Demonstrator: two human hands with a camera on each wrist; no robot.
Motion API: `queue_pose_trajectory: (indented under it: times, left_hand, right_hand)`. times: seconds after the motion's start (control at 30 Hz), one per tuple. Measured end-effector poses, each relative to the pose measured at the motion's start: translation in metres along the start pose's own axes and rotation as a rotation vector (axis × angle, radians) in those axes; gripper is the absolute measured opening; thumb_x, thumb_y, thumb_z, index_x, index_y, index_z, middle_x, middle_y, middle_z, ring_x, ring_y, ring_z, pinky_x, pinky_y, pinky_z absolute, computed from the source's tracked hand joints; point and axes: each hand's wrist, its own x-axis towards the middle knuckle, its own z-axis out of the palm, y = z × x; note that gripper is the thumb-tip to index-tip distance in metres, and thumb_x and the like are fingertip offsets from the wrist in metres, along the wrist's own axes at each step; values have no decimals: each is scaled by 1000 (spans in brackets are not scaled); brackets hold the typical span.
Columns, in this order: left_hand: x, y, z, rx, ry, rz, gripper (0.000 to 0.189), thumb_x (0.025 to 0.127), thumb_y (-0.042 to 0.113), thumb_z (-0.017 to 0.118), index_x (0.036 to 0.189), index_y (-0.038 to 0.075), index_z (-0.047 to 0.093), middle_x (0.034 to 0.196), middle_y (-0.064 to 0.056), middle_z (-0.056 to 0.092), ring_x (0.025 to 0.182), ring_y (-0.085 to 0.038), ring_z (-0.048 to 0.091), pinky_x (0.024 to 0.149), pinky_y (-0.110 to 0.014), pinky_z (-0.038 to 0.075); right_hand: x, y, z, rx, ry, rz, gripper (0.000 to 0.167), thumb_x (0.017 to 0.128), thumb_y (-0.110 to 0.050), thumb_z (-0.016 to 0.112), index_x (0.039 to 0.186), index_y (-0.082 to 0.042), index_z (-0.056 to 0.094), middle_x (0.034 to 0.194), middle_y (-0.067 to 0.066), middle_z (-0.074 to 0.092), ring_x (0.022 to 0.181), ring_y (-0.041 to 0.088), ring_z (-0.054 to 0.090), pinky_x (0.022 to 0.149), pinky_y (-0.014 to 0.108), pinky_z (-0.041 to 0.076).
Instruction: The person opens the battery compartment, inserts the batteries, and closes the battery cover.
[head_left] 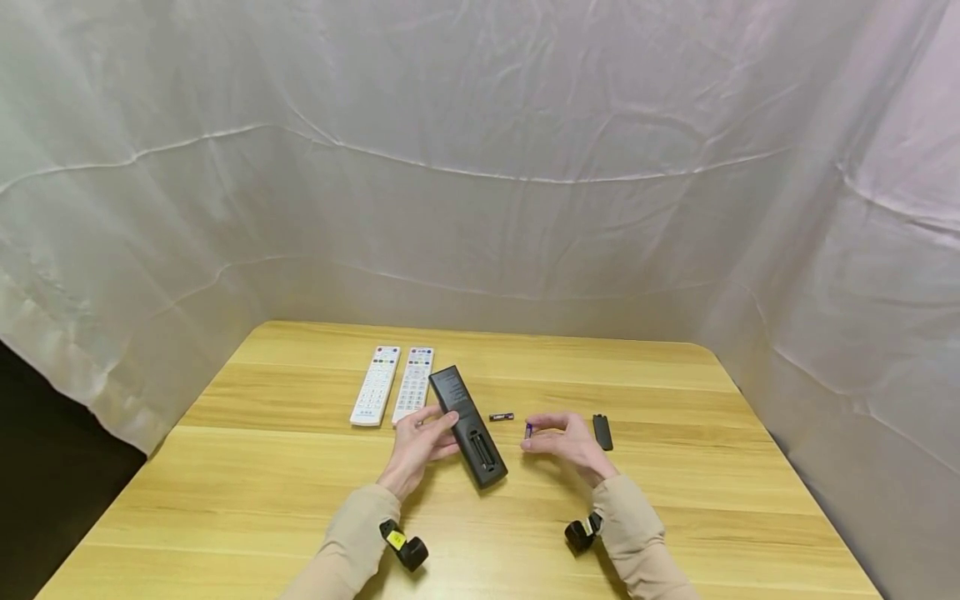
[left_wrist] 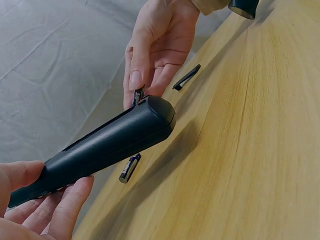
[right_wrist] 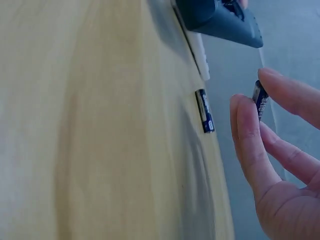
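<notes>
My left hand [head_left: 417, 446] grips a black remote control [head_left: 455, 394] round its middle, back side up and raised over the table. Its battery compartment [head_left: 482, 450] lies uncovered at the near end. Between thumb and fingertips, my right hand [head_left: 567, 443] pinches a small dark-blue battery [right_wrist: 259, 100], held just right of the remote. A second battery [head_left: 502, 417] lies on the table between the two hands, seen also in the left wrist view [left_wrist: 130, 168]. Beyond the right hand rests the black battery cover [head_left: 602, 432], flat on the wood.
Two white remote controls [head_left: 376, 386] lie side by side at the back left, the right one partly behind the left hand and black remote. The wooden table [head_left: 247, 475] ends at a pale curtain [head_left: 480, 242] along its back and sides.
</notes>
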Motion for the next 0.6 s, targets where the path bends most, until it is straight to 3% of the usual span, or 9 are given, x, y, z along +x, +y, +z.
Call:
queue_pose_trajectory:
  times: [0.23,0.43,0.6]
  left_hand:
    - [0,0,0,0,-5,-2,56,94,12,70,141,-8,47,108,-23,75,70,-12,72,71,-28,67]
    - [0,-1,1,-5,-6,-2,54,94,12,70,139,-8,49,109,-24,74,70,-13,73,70,-27,67]
    - [0,-2,1,-3,-6,1,51,94,12,70,138,-7,51,109,-23,75,70,-13,73,70,-27,67]
  right_hand:
    - [-4,1,1,146,-84,-30,63,84,-3,76,138,13,48,142,35,50,97,19,73,94,30,62]
    - [-10,-2,4,233,-151,-47,64,86,4,69,143,13,40,149,37,38,106,27,72,103,39,59]
    - [-15,-7,9,262,-140,-54,63,87,9,66,144,14,39,151,39,34,110,28,71,105,40,58]
